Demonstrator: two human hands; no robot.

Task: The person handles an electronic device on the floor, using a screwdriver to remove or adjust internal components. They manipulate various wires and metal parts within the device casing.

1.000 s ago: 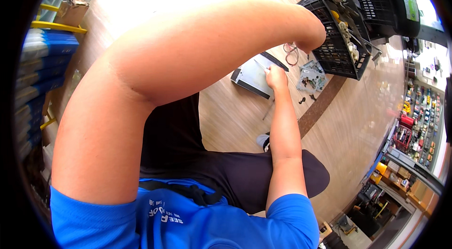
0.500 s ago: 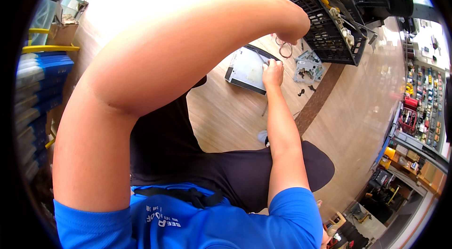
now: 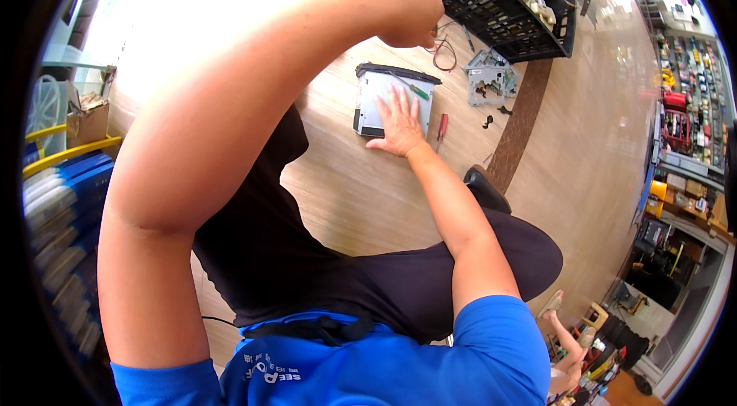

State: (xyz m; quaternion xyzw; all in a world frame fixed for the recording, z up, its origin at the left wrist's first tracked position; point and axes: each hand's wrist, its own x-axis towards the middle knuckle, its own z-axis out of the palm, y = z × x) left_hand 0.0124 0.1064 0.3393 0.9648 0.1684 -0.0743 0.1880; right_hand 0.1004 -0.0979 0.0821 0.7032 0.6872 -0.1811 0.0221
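My right hand (image 3: 401,128) lies open, fingers spread, on the silver top of a flat box-shaped electronic device (image 3: 371,103) with black edges. On that top, beyond my fingertips, rests a screwdriver with a green handle (image 3: 418,91). A red-handled screwdriver (image 3: 443,124) is on the floor, just right of the device. My left arm arches across the view, and my left hand (image 3: 418,18) hangs near the black crate and a thin loop of wire (image 3: 444,57). Its fingers are mostly hidden, so what it holds, if anything, cannot be seen.
A black plastic crate (image 3: 510,18) holding several parts stands at the far right. Thin metal bracket pieces (image 3: 490,77) and small black bits (image 3: 487,122) lie on the floor below it. Blue-and-white stacked packs (image 3: 69,206) line the left side. Shelves of goods are at far right.
My right hand has gone from closed at the device's edge to spread flat on its top. The device is turned. The red-handled screwdriver has come into sight.
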